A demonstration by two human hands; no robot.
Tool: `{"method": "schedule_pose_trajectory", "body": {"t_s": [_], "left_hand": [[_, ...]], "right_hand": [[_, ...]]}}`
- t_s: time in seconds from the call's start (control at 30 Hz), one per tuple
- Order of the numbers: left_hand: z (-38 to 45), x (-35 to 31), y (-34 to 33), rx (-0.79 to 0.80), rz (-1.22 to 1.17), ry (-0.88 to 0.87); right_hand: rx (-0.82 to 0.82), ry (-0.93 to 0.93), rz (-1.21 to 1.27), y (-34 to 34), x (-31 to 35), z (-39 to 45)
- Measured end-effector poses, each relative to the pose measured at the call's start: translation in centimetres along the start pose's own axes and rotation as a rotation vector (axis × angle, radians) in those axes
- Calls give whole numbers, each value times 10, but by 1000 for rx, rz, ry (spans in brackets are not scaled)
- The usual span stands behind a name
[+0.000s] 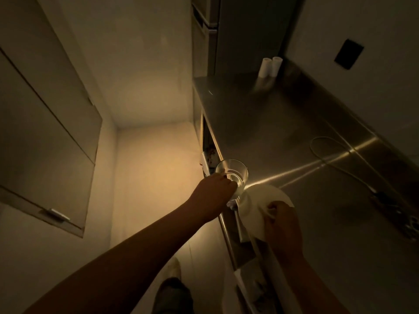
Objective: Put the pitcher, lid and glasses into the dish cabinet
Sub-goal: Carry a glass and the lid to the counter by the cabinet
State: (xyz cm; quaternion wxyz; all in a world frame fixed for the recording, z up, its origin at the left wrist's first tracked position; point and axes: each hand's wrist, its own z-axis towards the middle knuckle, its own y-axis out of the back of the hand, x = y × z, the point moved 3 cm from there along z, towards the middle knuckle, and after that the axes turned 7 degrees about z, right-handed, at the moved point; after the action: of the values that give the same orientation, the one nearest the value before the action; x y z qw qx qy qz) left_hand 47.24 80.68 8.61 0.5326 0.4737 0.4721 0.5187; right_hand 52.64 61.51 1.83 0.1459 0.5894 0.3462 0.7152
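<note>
My left hand (214,191) grips a clear drinking glass (232,174) by its side, holding it over the front edge of the steel counter (283,137). My right hand (283,225) holds a white rounded object (260,200), which looks like a lid or bowl, just right of the glass and touching it. Both are above an open drawer (209,155) below the counter edge, with dim items inside. In this dim light I cannot make out a pitcher.
Two white cylinders (269,66) stand at the far end of the counter. A thin cable (335,155) loops across the counter toward a dark device (385,200) at right. Closed cabinets (45,143) line the left side of the narrow aisle. A tall unit (208,37) stands at the far end.
</note>
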Motion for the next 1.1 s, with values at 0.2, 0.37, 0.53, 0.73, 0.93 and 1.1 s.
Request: {"method": "schedule_pose_trajectory", "body": {"t_s": [0.2,0.37,0.53,0.73,0.93,1.1], "left_hand": [[71,93,-9,11,43,6],[136,183,-9,24,98,-37],[198,251,-12,43,112,-103],[277,316,-25,61,115,-165],[366,373,-40,72,125,-190],[435,415,-47,81,118,-226]], "right_hand": [[-47,-12,-26,-53,39,94],[-62,-75,-2,-99,80,179],[-160,-102,-25,-138,108,250],[-189,-87,-77,-168,123,331],[-197,-120,-104,-198,125,436],[-215,-131,-116,-216,134,512]]}}
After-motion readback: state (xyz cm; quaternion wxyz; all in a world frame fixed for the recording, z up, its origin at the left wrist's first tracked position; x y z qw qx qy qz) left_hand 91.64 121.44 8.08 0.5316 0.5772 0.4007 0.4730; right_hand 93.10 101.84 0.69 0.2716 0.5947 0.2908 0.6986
